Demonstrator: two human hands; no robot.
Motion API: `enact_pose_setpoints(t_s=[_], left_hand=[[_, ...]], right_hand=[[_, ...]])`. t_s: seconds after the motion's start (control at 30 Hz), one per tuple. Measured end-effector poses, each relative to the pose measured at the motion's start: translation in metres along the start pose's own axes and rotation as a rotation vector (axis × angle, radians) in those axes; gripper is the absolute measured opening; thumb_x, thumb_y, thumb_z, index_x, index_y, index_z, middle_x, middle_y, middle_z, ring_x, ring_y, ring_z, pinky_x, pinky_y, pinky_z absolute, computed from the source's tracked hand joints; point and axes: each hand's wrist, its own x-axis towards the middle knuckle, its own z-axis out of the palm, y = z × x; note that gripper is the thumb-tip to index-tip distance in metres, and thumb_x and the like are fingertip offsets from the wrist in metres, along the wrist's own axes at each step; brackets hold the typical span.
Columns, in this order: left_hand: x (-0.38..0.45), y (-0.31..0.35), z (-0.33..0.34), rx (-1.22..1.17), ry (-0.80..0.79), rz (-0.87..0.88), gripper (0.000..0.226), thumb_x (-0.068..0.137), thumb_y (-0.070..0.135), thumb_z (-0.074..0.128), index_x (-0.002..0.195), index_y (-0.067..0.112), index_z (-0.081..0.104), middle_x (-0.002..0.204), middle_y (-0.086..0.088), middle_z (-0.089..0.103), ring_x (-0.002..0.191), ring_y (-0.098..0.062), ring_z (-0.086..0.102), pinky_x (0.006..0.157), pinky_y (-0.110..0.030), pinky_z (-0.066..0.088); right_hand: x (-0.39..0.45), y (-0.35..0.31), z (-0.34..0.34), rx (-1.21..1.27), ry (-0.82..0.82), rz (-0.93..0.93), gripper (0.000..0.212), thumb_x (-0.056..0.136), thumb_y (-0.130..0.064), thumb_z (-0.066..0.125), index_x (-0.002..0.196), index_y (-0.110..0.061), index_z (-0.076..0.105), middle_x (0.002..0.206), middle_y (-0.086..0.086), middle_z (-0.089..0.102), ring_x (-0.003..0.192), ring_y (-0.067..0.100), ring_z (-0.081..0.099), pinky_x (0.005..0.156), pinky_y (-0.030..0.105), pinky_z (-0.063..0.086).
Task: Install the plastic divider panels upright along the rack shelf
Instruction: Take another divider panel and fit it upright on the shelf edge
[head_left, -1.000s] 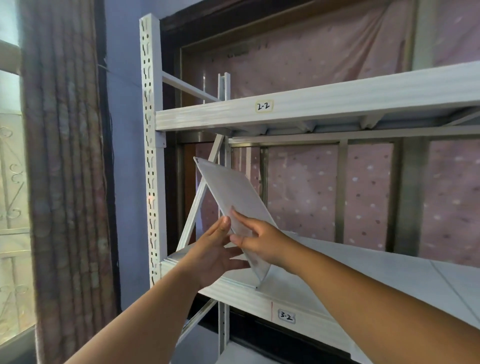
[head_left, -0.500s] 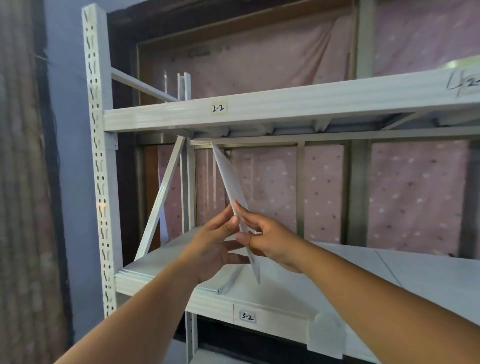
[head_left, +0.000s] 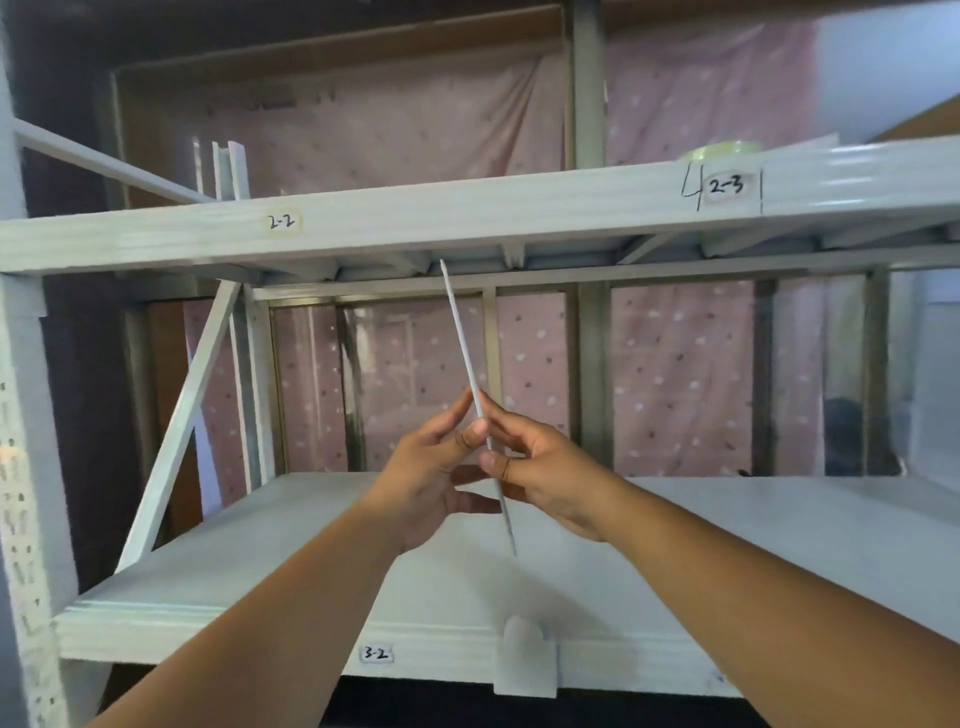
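I hold a thin white plastic divider panel (head_left: 462, 338) edge-on, so it looks like a slim strip. It leans slightly left, its top near the underside of the upper shelf beam (head_left: 467, 213) and its bottom just above the lower rack shelf (head_left: 727, 530). My left hand (head_left: 431, 478) pinches it from the left and my right hand (head_left: 535, 467) grips it from the right, about mid-height. A small white clip (head_left: 524, 657) sits on the lower shelf's front edge, below the panel.
Labels read 2-2 (head_left: 283, 222), 2-3 (head_left: 726, 185) and 3-2 (head_left: 376, 653) on the beams. A perforated white upright (head_left: 21, 467) and a diagonal brace (head_left: 182, 421) stand at left. Pink dotted cloth hangs behind the rack. A tape roll (head_left: 719, 151) lies on the upper shelf.
The panel has turned from showing its broad face to edge-on and risen nearly upright between the shelves. The view has shifted right along the rack. Both hands kept their hold.
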Motion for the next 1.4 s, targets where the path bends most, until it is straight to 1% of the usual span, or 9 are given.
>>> enact_pose_setpoints(t_s=[0.3, 0.47, 0.67, 0.8, 0.93, 1.07, 1.2, 1.3, 1.4], left_hand=[[0.036, -0.027, 0.092, -0.019, -0.064, -0.012, 0.085, 0.08, 0.037, 0.084, 0.157, 0.036, 0.048, 0.124, -0.007, 0.08, 0.11, -0.038, 0.077, 0.085, -0.065, 0.063], [0.046, -0.04, 0.14, -0.005, -0.143, -0.018, 0.08, 0.084, 0.037, 0.081, 0.156, 0.039, 0.047, 0.123, -0.006, 0.08, 0.107, -0.031, 0.078, 0.08, -0.06, 0.065], [0.05, -0.054, 0.192, 0.009, -0.215, -0.058, 0.08, 0.079, 0.039, 0.082, 0.153, 0.043, 0.051, 0.123, -0.007, 0.08, 0.113, -0.034, 0.075, 0.074, -0.054, 0.066], [0.05, -0.068, 0.217, -0.003, -0.247, -0.081, 0.078, 0.078, 0.04, 0.082, 0.149, 0.049, 0.051, 0.123, -0.008, 0.08, 0.116, -0.035, 0.074, 0.074, -0.053, 0.065], [0.049, -0.079, 0.232, 0.011, -0.268, -0.08, 0.074, 0.081, 0.041, 0.081, 0.147, 0.053, 0.052, 0.13, -0.006, 0.078, 0.124, -0.036, 0.07, 0.084, -0.06, 0.065], [0.047, -0.084, 0.243, 0.013, -0.255, -0.077, 0.066, 0.083, 0.039, 0.079, 0.141, 0.059, 0.054, 0.134, -0.005, 0.075, 0.126, -0.034, 0.069, 0.084, -0.058, 0.064], [0.046, -0.089, 0.244, 0.016, -0.243, -0.075, 0.063, 0.094, 0.032, 0.075, 0.149, 0.05, 0.051, 0.123, -0.001, 0.08, 0.12, -0.026, 0.073, 0.074, -0.047, 0.067], [0.045, -0.089, 0.24, 0.027, -0.246, -0.065, 0.058, 0.097, 0.03, 0.073, 0.145, 0.056, 0.052, 0.119, 0.001, 0.081, 0.117, -0.023, 0.075, 0.069, -0.042, 0.067], [0.045, -0.089, 0.239, 0.036, -0.244, -0.071, 0.06, 0.098, 0.03, 0.072, 0.149, 0.052, 0.05, 0.12, 0.003, 0.081, 0.119, -0.023, 0.073, 0.068, -0.04, 0.067]], right_hand=[[-0.066, -0.014, -0.069, -0.057, 0.151, 0.024, 0.06, 0.103, -0.012, 0.056, 0.142, -0.056, 0.045, 0.156, -0.01, 0.045, 0.134, 0.011, 0.052, 0.11, 0.042, 0.046], [-0.103, -0.015, -0.103, -0.104, 0.209, 0.028, 0.058, 0.104, -0.018, 0.054, 0.146, -0.055, 0.039, 0.151, -0.015, 0.05, 0.134, 0.013, 0.053, 0.112, 0.044, 0.043], [-0.146, -0.016, -0.136, -0.109, 0.271, 0.043, 0.056, 0.104, -0.022, 0.052, 0.147, -0.054, 0.038, 0.147, -0.015, 0.054, 0.132, 0.005, 0.054, 0.102, 0.028, 0.05], [-0.169, -0.012, -0.151, -0.131, 0.306, 0.071, 0.057, 0.105, -0.022, 0.051, 0.151, -0.051, 0.032, 0.147, -0.014, 0.055, 0.136, 0.008, 0.049, 0.112, 0.042, 0.042], [-0.186, -0.007, -0.159, -0.146, 0.335, 0.093, 0.055, 0.105, -0.024, 0.05, 0.147, -0.056, 0.035, 0.139, -0.021, 0.06, 0.126, 0.0, 0.057, 0.103, 0.037, 0.051], [-0.194, -0.003, -0.162, -0.116, 0.359, 0.088, 0.054, 0.106, -0.023, 0.049, 0.152, -0.045, 0.035, 0.146, -0.01, 0.056, 0.13, 0.005, 0.055, 0.095, 0.036, 0.056], [-0.196, 0.004, -0.163, -0.073, 0.341, 0.064, 0.05, 0.107, -0.021, 0.046, 0.152, -0.039, 0.039, 0.143, -0.003, 0.059, 0.131, 0.013, 0.056, 0.099, 0.048, 0.054], [-0.193, 0.011, -0.161, -0.076, 0.34, 0.063, 0.046, 0.107, -0.021, 0.045, 0.15, -0.037, 0.042, 0.143, -0.002, 0.058, 0.133, 0.017, 0.055, 0.103, 0.058, 0.049], [-0.191, 0.013, -0.161, -0.083, 0.338, 0.067, 0.045, 0.108, -0.021, 0.044, 0.15, -0.035, 0.043, 0.143, -0.002, 0.058, 0.133, 0.017, 0.055, 0.103, 0.061, 0.048]])
